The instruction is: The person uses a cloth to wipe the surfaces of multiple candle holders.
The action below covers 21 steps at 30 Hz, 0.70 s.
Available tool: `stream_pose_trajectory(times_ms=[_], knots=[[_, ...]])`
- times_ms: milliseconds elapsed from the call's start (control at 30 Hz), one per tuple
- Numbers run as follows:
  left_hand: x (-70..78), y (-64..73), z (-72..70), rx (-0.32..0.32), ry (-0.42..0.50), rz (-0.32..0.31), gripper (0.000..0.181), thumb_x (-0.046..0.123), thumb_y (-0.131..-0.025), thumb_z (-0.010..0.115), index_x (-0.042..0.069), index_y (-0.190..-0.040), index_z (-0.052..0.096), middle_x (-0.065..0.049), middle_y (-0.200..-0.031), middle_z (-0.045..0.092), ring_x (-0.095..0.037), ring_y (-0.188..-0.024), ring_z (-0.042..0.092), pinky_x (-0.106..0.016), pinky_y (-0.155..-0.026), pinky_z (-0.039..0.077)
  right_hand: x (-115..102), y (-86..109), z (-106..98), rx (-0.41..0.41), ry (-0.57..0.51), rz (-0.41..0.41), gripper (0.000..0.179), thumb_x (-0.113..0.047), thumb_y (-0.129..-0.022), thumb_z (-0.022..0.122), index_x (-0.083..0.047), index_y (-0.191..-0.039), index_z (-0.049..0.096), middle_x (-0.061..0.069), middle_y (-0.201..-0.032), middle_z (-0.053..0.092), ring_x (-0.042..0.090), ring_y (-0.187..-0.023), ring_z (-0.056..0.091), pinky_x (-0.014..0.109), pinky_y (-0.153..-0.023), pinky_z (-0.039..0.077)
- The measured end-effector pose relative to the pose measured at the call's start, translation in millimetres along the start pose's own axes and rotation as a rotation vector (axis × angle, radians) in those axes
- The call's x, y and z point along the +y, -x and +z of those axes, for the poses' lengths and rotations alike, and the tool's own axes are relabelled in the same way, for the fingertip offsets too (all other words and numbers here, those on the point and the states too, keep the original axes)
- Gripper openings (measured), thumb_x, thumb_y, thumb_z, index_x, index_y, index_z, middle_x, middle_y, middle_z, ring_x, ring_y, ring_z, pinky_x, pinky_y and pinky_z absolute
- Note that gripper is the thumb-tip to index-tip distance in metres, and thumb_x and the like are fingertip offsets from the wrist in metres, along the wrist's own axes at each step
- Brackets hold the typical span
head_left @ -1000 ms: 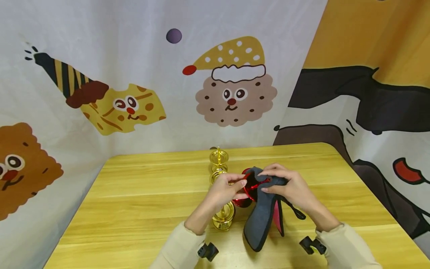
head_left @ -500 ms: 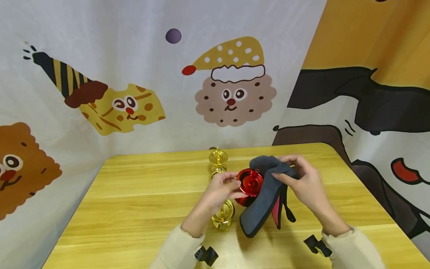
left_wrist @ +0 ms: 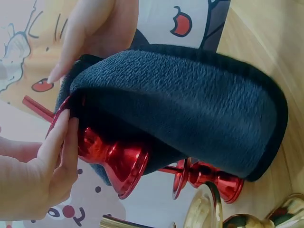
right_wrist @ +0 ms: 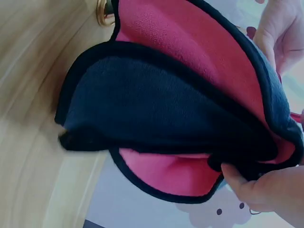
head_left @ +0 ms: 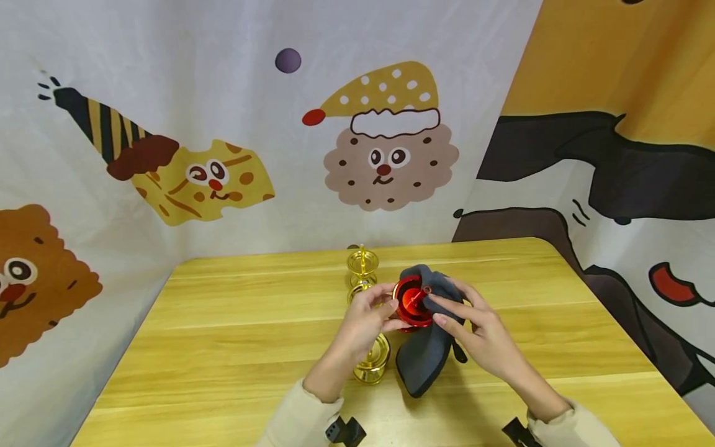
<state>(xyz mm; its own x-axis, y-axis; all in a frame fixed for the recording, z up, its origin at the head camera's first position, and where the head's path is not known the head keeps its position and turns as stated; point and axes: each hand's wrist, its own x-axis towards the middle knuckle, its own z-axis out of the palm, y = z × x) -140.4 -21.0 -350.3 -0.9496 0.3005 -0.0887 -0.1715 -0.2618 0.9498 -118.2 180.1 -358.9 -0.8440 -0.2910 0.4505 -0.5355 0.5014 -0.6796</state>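
Note:
My left hand point(head_left: 363, 323) holds a shiny red candlestick point(head_left: 410, 304) by its dish, with fingers at the rim. The candlestick is tilted, its spike towards me. A grey cloth point(head_left: 421, 363) with black edging and a pink other side point(right_wrist: 166, 33) is draped against the right of the dish and hangs down below. My right hand point(head_left: 483, 329) pinches the cloth near the spike, some fingertips hidden by the cloth. In the left wrist view the candlestick's red foot point(left_wrist: 123, 168) shows under the cloth fold. Another red candlestick point(left_wrist: 228, 184) stands behind it.
Several gold candlesticks stand in a line just left of the hands: one at the back point(head_left: 363, 264), one in front point(head_left: 371, 363), partly behind the left hand. The wooden table point(head_left: 234, 347) reaches a cartoon-printed curtain point(head_left: 268, 236).
My right hand first drew away to the right with the cloth, then came back in to the red dish. The left hand keeps its hold, and the dish has turned to face me.

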Motion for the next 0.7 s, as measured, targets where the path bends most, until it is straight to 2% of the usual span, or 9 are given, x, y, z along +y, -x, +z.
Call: stream_pose_trajectory(times_ms=[133, 233, 300, 400, 467, 567, 700], knots=[[-0.9, 1.2, 0.1, 0.001, -0.021, 0.01, 0.03, -0.007, -0.092, 0.043, -0.01, -0.122, 0.048, -0.02, -0.105, 0.049, -0.025, -0.088, 0.06, -0.032, -0.073, 0.054, 1.4, 0.5, 1.2, 0.007, -0.048, 0.002, 0.031, 0.0, -0.087, 0.059, -0.009, -0.116, 0.064, 0.01, -0.135, 0.041, 0.021, -0.118, 0.04, 0.011, -0.079, 0.042], [-1.0, 2.1, 0.0, -0.011, -0.044, 0.015, 0.03, -0.006, -0.092, 0.043, -0.009, -0.122, 0.05, -0.019, -0.103, 0.048, -0.026, -0.089, 0.06, -0.032, -0.073, 0.054, 2.4, -0.1, 2.5, 0.056, -0.034, -0.04, 0.031, 0.005, -0.084, 0.06, -0.008, -0.112, 0.066, 0.011, -0.126, 0.048, 0.012, -0.095, 0.049, 0.013, -0.063, 0.043], [-0.8, 2.8, 0.0, -0.02, -0.064, 0.019, 0.029, -0.006, -0.093, 0.043, -0.008, -0.121, 0.051, -0.018, -0.101, 0.048, -0.026, -0.089, 0.06, -0.032, -0.072, 0.054, 2.6, -0.7, 3.4, 0.095, -0.032, -0.049, 0.034, 0.008, -0.081, 0.062, -0.006, -0.111, 0.064, 0.011, -0.119, 0.053, 0.007, -0.083, 0.05, 0.015, -0.054, 0.041], [-0.8, 3.1, -0.3, -0.032, -0.094, 0.023, 0.029, -0.007, -0.092, 0.043, -0.007, -0.12, 0.052, -0.017, -0.098, 0.049, -0.025, -0.086, 0.06, -0.032, -0.072, 0.054, 3.4, -2.0, 4.0, 0.13, -0.069, -0.018, 0.042, 0.012, -0.077, 0.065, -0.003, -0.116, 0.058, 0.012, -0.11, 0.056, 0.004, -0.079, 0.05, 0.015, -0.054, 0.043], [-1.0, 3.4, -0.5, -0.038, -0.108, 0.023, 0.029, -0.007, -0.092, 0.044, -0.006, -0.12, 0.052, -0.017, -0.097, 0.05, -0.023, -0.084, 0.06, -0.031, -0.071, 0.054, 3.8, -3.2, 3.7, 0.136, -0.093, 0.017, 0.046, 0.012, -0.075, 0.067, -0.002, -0.118, 0.055, 0.011, -0.107, 0.056, 0.004, -0.087, 0.051, 0.014, -0.058, 0.045], [-2.1, 3.8, -0.8, -0.035, -0.119, 0.015, 0.03, -0.006, -0.092, 0.044, -0.005, -0.121, 0.052, -0.017, -0.096, 0.051, -0.021, -0.082, 0.059, -0.031, -0.07, 0.054, 3.3, -4.4, 3.2, 0.133, -0.066, 0.036, 0.046, 0.009, -0.075, 0.068, -0.003, -0.119, 0.057, 0.01, -0.108, 0.058, 0.003, -0.09, 0.05, 0.015, -0.059, 0.045], [-3.6, 4.4, 0.4, -0.011, -0.102, 0.006, 0.031, -0.005, -0.093, 0.044, -0.005, -0.123, 0.051, -0.018, -0.097, 0.052, -0.022, -0.082, 0.059, -0.031, -0.071, 0.054, -0.3, -3.6, 5.3, 0.15, 0.031, -0.003, 0.04, 0.005, -0.075, 0.07, -0.007, -0.114, 0.064, 0.008, -0.11, 0.056, 0.004, -0.068, 0.044, 0.017, -0.049, 0.037]])
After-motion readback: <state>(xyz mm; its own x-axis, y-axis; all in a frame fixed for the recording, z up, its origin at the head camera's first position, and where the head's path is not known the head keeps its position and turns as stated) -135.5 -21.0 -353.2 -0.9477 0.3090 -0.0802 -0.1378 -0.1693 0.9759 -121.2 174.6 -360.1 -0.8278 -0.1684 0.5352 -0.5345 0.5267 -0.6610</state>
